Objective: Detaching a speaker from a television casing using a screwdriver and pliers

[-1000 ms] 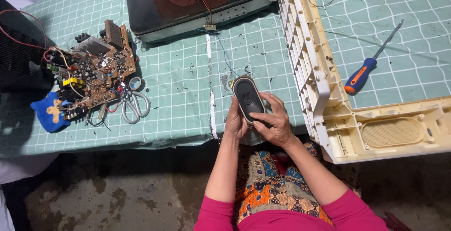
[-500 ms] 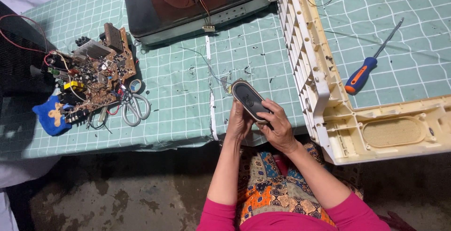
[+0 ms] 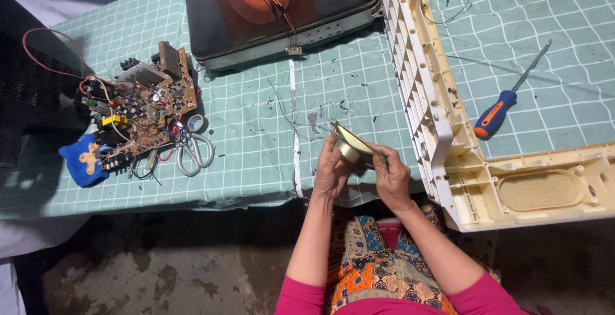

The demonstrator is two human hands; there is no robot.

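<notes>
Small oval speaker with cream cone and metal rim (image 3: 353, 143) sits tilted between your hands, above near edge of green gridded cutting mat (image 3: 256, 155). Left hand (image 3: 333, 171) closed round its underside; right hand (image 3: 392, 177) pinches right rim. Keep fingers on rim, off cone — thin wire trails left. Orange-and-blue-handled screwdriver (image 3: 503, 105) lies far right, beyond cream plastic television casing (image 3: 442, 142) — within reach.

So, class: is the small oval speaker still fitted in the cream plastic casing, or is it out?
Out. Both hands hold the speaker above the green mat, apart from the casing.
</notes>
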